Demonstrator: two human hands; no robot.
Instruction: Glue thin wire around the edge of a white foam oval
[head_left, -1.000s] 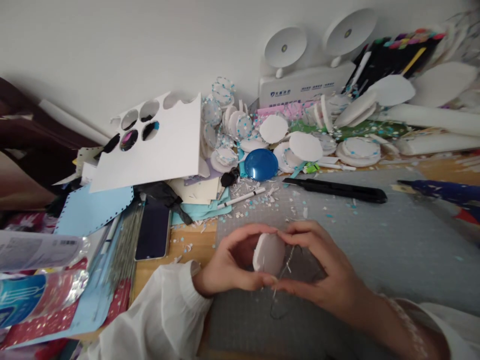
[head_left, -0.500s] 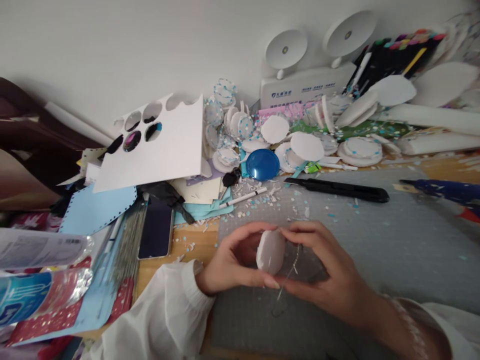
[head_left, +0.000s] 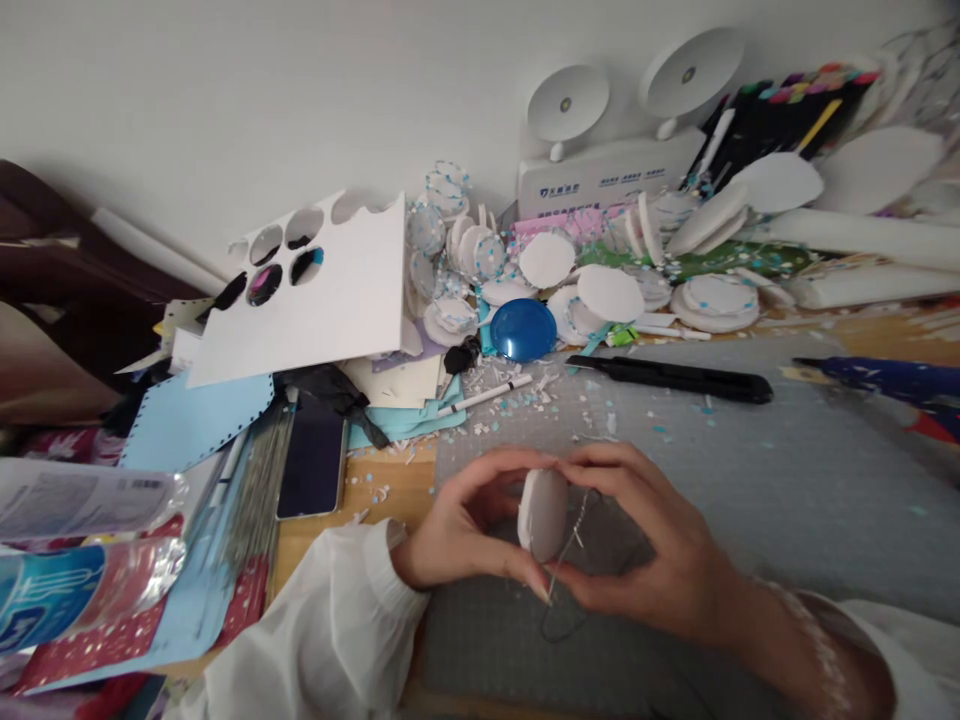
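Observation:
Between my two hands stands a small thick white disc (head_left: 544,512), tilted on its edge above the grey cutting mat (head_left: 495,650). My left hand (head_left: 472,540) grips its upper and lower rim from the left, fingers curled above and thumb below. From the right, my right hand (head_left: 667,560) closes on the same disc with fingertips at the top and thumb at the bottom. A thin twisted wire or thread (head_left: 580,518) hangs beside the disc near my right fingers, and a dark loop of it dips below my thumbs. What fastens it is too small to make out.
A black utility knife (head_left: 675,379), a blue round lid (head_left: 523,330) and a white pen (head_left: 486,395) lie beyond my hands. White discs with blue-dotted trim (head_left: 454,318) crowd the back. Left are a phone (head_left: 311,460), a plastic bottle (head_left: 90,590) and a white board with holes (head_left: 322,310).
The disc has turned slightly and shifted a little right and down. My left thumb has moved lower, and more of the wire loop shows beneath. The view has shifted slightly.

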